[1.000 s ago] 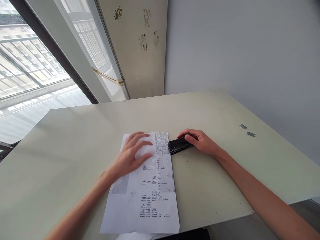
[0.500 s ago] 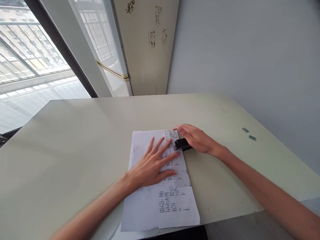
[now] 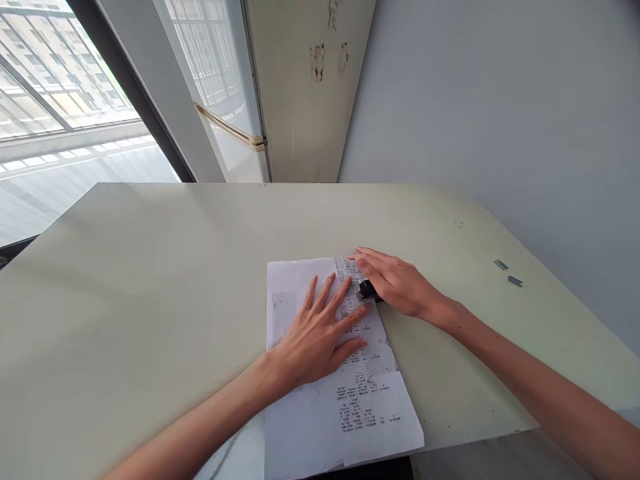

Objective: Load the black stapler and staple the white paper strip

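A stack of printed paper sheets (image 3: 295, 433) lies at the table's near edge, text on its right half. My left hand (image 3: 317, 337) rests flat on top with fingers spread, hiding some of the print. At the stack's upper right edge sits a black stapler (image 3: 367, 289), its front end over the paper margin. My right hand (image 3: 403, 285) covers the stapler's rear from above, palm on it, fingers stretched out past it toward the sheets. How hard it presses cannot be seen.
The sheets lie on a pale table (image 3: 165, 300). Two small grey strips (image 3: 507, 273) lie at its right side. Beyond the far edge stands a fridge-like cabinet (image 3: 300, 127) with a gold handle (image 3: 230, 129). A grey wall (image 3: 475, 100) is on the right, a window (image 3: 60, 73) on the left.
The view has shifted slightly, so the sheets and hands appear further right. Less of the stapler shows, as my right hand now covers more of it. My left hand stays flat.
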Motion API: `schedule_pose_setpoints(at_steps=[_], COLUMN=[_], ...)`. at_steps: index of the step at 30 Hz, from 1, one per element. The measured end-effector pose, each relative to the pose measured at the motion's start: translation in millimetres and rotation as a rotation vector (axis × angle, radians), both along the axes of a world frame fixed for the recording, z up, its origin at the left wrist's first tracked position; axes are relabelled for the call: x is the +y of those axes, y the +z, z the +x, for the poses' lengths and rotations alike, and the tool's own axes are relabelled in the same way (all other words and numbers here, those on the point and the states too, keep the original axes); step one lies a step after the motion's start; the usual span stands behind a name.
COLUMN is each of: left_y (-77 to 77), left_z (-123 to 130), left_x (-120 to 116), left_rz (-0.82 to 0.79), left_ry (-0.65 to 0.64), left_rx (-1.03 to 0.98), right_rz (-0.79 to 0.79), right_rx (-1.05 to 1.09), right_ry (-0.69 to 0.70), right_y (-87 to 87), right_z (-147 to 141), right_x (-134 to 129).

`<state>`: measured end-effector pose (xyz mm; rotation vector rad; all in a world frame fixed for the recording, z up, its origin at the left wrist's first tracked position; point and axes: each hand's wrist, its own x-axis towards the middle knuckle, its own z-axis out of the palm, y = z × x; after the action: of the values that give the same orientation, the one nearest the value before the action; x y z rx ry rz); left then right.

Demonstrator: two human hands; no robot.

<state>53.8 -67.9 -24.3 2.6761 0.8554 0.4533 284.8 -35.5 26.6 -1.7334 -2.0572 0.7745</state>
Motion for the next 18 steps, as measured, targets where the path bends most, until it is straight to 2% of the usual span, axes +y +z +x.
schedule_pose_setpoints(at_steps=[7,14,18], left_y=[-1.6,-1.2,-1.1], left_z=[1.1,2.1,3.0], left_x=[-1.1,-3.0,-3.8], left_rz=[-0.013,0.002,0.001], left_ry=[0.013,0.025,0.034], left_rx=[-0.013,-0.022,-0.008], right_rz=[0.022,0.025,0.013], right_rx=[-0.081,-0.269,-0.307], right_ry=[-0.010,-0.010,-0.020], right_y=[-1.5,6.8,8.8], right_z=[-5.2,-14.7,-17.3], right_x=[-0.6,-4.1,-4.7])
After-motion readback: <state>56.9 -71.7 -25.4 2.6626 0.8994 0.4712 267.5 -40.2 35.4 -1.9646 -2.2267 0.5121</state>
